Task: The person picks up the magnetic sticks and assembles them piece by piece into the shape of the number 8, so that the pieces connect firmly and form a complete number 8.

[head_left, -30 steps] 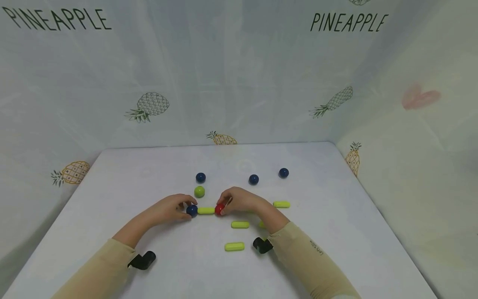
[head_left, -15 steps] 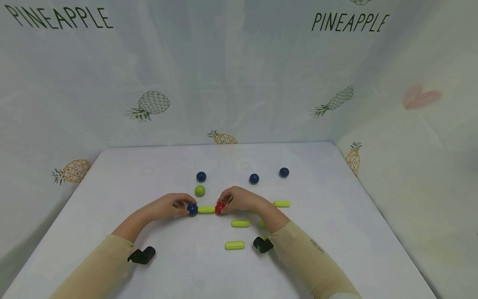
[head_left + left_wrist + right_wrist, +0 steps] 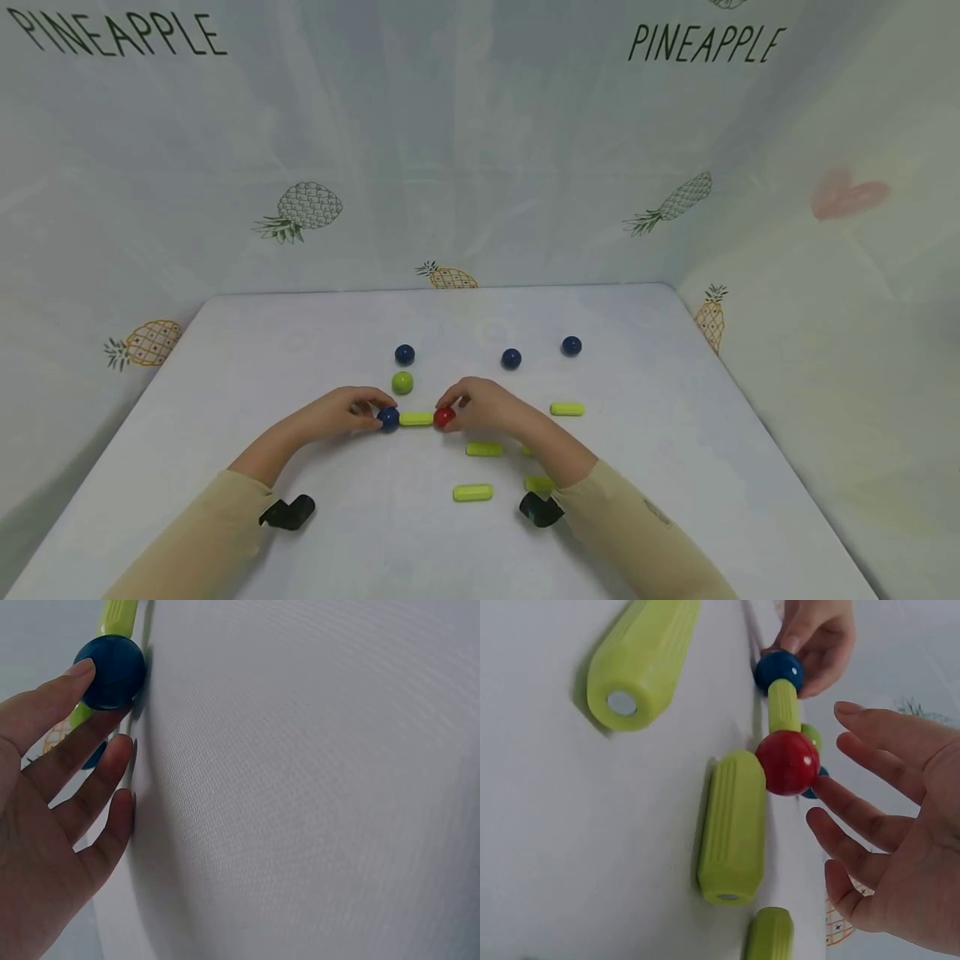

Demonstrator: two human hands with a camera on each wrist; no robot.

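Note:
My left hand [image 3: 352,410] pinches a dark blue ball [image 3: 387,418] between thumb and fingers, and in the left wrist view the thumb lies on that ball [image 3: 112,673]. A yellow-green rod [image 3: 416,419] runs from it to a red ball [image 3: 444,417], forming one straight piece on the table. Beside the red ball is my right hand [image 3: 483,404]. In the right wrist view its fingers are spread, the thumb stands off the red ball [image 3: 788,763], and one fingertip is very near it; contact cannot be told. Metal discs show on the ends of loose rods [image 3: 641,667].
Farther back on the white table [image 3: 300,333] lie a green ball [image 3: 402,382] and blue balls [image 3: 405,355], [image 3: 512,359], [image 3: 572,346]. Loose yellow-green rods [image 3: 472,493], [image 3: 484,449], [image 3: 567,409] lie to the right, some partly covered by my right forearm.
My right hand has loosened from the red ball, its thumb coming away. The right forearm has shifted slightly right and nearer, uncovering more of a rod. The left hand keeps its pinch.

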